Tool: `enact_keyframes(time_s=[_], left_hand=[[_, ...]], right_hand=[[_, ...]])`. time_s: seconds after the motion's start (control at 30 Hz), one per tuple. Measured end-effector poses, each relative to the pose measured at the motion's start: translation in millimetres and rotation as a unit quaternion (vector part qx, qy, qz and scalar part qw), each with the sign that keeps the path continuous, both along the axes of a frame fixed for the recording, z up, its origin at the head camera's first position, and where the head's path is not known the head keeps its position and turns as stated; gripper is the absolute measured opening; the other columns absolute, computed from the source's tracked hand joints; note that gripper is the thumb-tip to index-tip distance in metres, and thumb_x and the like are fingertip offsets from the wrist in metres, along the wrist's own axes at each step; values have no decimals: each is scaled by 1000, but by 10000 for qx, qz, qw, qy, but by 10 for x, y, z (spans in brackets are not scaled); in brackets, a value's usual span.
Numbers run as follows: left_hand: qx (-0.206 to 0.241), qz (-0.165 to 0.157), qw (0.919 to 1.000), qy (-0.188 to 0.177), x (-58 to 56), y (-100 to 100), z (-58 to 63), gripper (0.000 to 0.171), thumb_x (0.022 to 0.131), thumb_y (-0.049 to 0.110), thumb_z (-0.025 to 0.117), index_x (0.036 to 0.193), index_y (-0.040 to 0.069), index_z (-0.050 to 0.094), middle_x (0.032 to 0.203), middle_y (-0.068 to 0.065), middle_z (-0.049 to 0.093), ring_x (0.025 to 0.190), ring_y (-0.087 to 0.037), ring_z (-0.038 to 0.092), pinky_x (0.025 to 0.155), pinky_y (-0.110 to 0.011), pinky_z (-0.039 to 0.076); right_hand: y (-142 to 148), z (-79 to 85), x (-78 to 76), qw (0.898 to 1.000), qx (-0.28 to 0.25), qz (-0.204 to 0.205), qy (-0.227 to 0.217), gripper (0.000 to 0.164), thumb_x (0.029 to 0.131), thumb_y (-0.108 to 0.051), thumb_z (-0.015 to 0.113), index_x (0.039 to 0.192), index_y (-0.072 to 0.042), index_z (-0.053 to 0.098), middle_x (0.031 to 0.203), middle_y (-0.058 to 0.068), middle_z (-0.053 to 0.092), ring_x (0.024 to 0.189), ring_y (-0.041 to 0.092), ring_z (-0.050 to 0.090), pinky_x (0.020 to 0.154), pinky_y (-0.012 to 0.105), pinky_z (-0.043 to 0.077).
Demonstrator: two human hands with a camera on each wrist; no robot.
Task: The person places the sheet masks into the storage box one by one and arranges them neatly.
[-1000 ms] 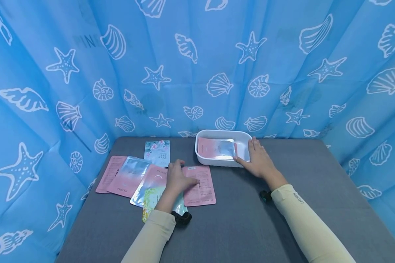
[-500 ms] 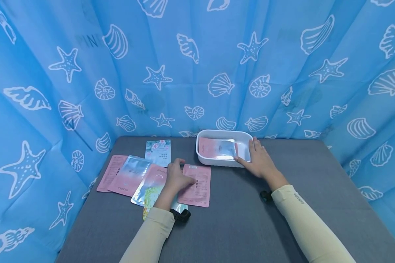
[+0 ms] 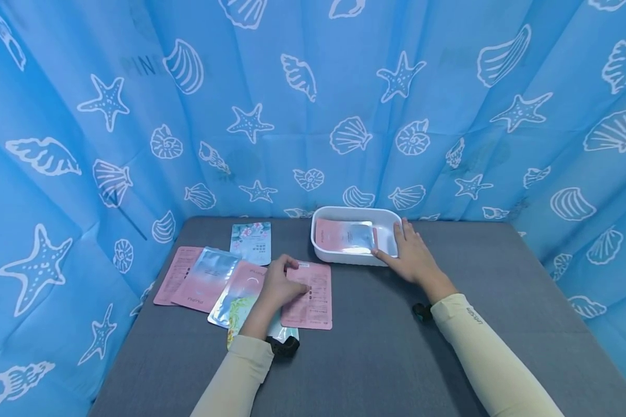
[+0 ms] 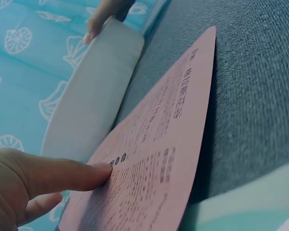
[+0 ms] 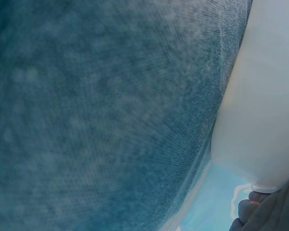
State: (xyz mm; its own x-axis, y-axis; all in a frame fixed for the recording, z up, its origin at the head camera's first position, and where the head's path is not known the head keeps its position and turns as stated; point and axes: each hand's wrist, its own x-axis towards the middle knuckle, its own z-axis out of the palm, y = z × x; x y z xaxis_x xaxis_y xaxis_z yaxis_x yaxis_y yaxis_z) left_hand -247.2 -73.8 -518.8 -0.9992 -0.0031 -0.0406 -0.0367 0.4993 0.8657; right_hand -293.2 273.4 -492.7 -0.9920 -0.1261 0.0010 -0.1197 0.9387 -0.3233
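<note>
My left grip [image 3: 280,284] pinches a pink printed sachet [image 3: 314,302] by its left side, between the fanned-out sachets [image 3: 206,281] and the white plastic tub [image 3: 339,258]. Only my left wrist view shows its near edge raised off the grey counter [image 3: 375,359], my thumb [image 4: 82,177] on the print. Its long axis runs away from me, white-label end toward the curtain [image 3: 313,124]. My right grip [image 3: 415,259] holds the tub's right end; the head view alone reveals the pink-and-silver sachet [image 3: 339,234] inside.

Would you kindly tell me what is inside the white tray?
A pink and silver sachet lies inside the white tray, a pink strip showing past its right end. The strip's remainder and anything beneath the sachet are hidden.
</note>
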Motion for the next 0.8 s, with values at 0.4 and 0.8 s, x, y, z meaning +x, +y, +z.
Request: enact_keyframes(time_s=[0.4,0.8], left_hand=[[480,-161,9984,-236,62,-132,7,40,75,14,92,106,10,68,108,-10,65,95,-23,60,79,-33,50],[605,-451,9961,-453,82,-167,34,36,81,13,88,113,17,72,126,-5,66,115,-28,60,100,-48,51]], right_hand=[[11,9,-4,10000,-41,-12,30,116,97,-82,42,169,1,6,177,27,-4,163,51,4,130,66,9],[17,-15,-5,10000,19,-48,-65,114,97,-81,42,169,-2,2,177,25,-8,163,52,2,130,67,8]])
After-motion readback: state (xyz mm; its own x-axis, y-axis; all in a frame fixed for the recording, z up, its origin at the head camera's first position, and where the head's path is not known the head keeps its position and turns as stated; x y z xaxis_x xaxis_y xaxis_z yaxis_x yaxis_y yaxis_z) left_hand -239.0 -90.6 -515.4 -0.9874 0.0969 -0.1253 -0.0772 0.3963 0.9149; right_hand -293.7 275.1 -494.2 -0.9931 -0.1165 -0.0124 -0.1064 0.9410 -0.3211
